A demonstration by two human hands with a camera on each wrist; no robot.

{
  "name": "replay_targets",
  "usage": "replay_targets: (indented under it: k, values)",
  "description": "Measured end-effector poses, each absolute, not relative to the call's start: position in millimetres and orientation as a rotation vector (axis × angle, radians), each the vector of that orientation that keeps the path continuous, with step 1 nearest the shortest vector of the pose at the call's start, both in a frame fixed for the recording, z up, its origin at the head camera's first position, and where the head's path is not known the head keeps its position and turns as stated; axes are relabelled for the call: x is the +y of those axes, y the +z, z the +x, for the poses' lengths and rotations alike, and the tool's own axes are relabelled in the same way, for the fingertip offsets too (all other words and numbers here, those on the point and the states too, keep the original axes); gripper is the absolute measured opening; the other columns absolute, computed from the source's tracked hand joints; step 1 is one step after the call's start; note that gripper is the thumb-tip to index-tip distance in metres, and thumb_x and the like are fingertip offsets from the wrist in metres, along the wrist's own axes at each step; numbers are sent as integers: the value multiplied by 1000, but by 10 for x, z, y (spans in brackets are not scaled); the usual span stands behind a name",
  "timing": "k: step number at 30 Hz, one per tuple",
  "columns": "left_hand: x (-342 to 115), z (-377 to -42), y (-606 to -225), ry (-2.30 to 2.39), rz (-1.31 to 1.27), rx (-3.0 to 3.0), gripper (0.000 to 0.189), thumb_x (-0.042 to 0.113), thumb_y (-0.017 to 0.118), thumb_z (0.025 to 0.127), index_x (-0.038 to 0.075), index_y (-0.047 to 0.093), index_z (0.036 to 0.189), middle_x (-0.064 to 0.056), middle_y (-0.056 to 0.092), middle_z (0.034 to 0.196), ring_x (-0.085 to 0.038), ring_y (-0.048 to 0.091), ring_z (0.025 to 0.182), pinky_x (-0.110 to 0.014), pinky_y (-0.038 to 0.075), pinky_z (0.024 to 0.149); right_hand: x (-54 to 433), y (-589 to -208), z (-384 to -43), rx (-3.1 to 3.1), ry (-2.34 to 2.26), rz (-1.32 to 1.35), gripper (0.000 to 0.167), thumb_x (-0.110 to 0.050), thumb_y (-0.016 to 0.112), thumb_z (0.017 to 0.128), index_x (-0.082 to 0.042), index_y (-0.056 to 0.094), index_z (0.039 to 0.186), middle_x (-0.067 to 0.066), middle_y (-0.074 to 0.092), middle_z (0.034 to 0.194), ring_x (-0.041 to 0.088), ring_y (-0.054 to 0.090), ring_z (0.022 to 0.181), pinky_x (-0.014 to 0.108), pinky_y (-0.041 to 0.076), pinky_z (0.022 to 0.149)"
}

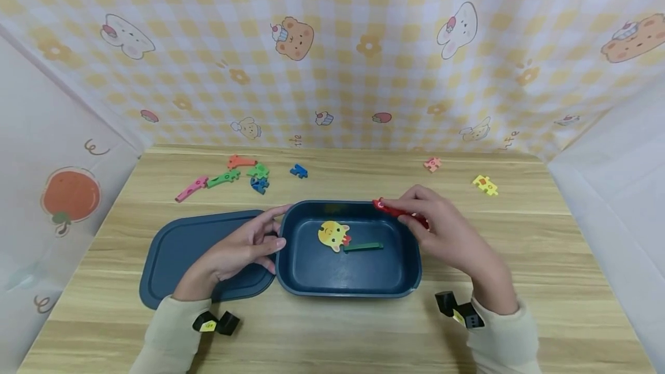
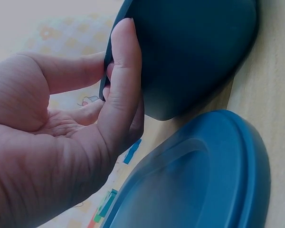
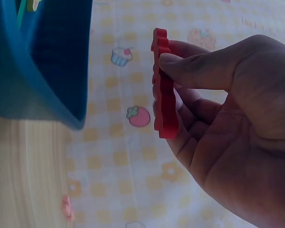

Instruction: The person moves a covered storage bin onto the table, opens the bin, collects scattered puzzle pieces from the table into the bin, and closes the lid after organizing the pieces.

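My left hand pinches the left rim of a dark blue rectangular box; the left wrist view shows the fingers at its edge. Inside the box lie a yellow animal-head puzzle piece and a narrow green piece. Over the box's right rear corner, my right hand holds a long red puzzle piece. The right wrist view shows this red piece upright between thumb and fingers, with a wavy outline. A flat blue lid lies on the table beneath the left hand.
Behind the lid lie several puzzle pieces, among them a pink one, an orange one and a blue one. At the back right are a salmon piece and a yellow piece. A checked cloth hangs behind the table.
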State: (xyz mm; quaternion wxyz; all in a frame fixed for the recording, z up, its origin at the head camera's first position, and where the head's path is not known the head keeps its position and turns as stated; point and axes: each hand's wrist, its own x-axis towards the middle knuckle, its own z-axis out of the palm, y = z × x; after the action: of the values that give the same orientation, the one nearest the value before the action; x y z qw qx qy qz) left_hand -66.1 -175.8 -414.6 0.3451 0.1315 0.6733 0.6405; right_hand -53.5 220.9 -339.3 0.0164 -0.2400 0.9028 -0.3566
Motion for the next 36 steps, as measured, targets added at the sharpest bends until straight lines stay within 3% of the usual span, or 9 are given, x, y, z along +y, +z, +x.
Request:
replay_targets:
  k: [13, 20, 24, 36]
  values:
    - [-1749, -663, -4137, 1660, 346, 1756, 75, 12, 58, 109, 12, 15, 170, -8, 50, 113, -11, 64, 85, -37, 68, 71, 2000, -3392, -502, 2742, -1034, -794, 38, 8, 67, 97, -9, 77, 129, -1, 66, 109, 13, 55, 86, 21, 52, 65]
    - [-1786, -680, -4119, 1646, 340, 1787, 74, 12, 58, 109, 12, 16, 170, -8, 47, 107, -12, 62, 85, -38, 68, 71, 1872, -3453, -496, 2769, -974, -838, 32, 4, 70, 97, -11, 79, 124, -3, 68, 113, 12, 59, 99, 28, 58, 83]
    - [-1779, -681, -4124, 1643, 342, 1785, 75, 12, 58, 109, 12, 15, 170, -8, 47, 108, -12, 63, 86, -39, 68, 72, 1827, -3460, -489, 2744, -962, -811, 31, 3, 70, 98, -14, 80, 122, -6, 67, 115, 11, 61, 102, 31, 60, 88]
    - [-1753, -660, -4134, 1652, 339, 1781, 75, 13, 58, 109, 13, 16, 170, -9, 47, 109, -12, 62, 85, -38, 68, 71, 1770, -3481, -485, 2696, -913, -904, 30, 0, 68, 100, -13, 78, 126, -4, 70, 116, 9, 63, 98, 28, 58, 85]
